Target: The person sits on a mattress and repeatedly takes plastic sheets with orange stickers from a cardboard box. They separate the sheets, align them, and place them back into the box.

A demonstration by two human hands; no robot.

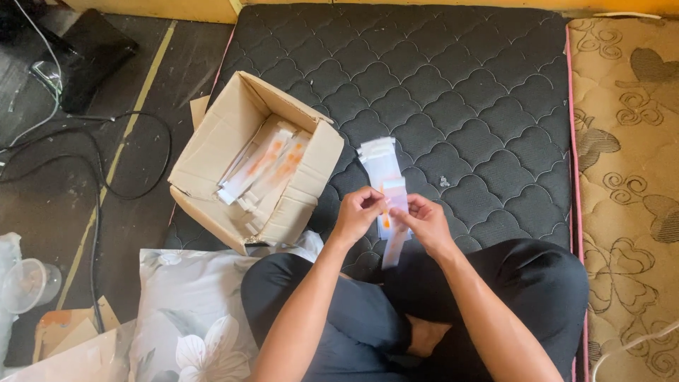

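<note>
From the head view, a person sits cross-legged on a dark quilted mattress (460, 85), and both hands meet just above the knees, close to the body, likely so the small work sits right under the eyes. The left hand (357, 212) and the right hand (424, 223) each pinch one small clear packet (393, 205) with a bit of orange on it; the fingers are curled in tight on its edges, thumbs on top, so neither hand is loose or flat. A long white strip (393, 247) hangs down from the packet toward 6 o'clock. At 12 o'clock from the hands, a short stack of the same white packets (378, 159) lies on the mattress, within easy reach. At 10 o'clock sits an open cardboard box (212, 152), flaps wide, with more packets lying inside (many show orange too), tipped so its mouth faces up and toward the person. A flowered pillow (187, 311) lies at 8 o'clock, and black cables (99, 191) run over the floor at 9 o'clock.
</note>
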